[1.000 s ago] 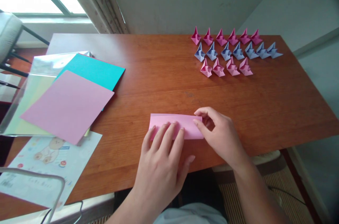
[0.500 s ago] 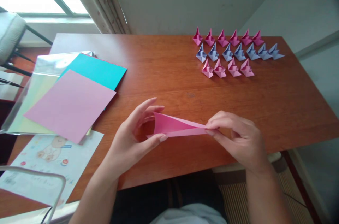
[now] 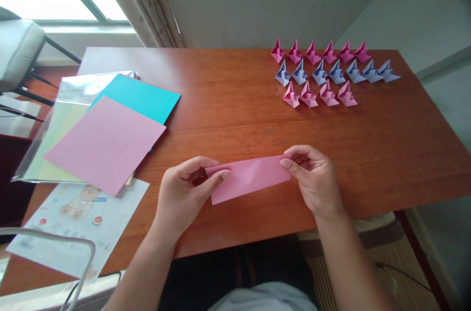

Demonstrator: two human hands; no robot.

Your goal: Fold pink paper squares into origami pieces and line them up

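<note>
Your left hand [image 3: 184, 186] and right hand [image 3: 312, 178] each have a pinch grip closed on one end of the folded rectangular pink paper strip [image 3: 250, 178], over the reddish wooden tabletop [image 3: 235, 105], near its front edge. Risk: uneven pull skews the layers, and over-tight pinching could crumple the ends.

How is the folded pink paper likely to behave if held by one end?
Probably light and floppy: the folded pink paper looks thin and is pinched at each end by the left hand and right hand. Its fold likely adds slight stiffness.
</note>
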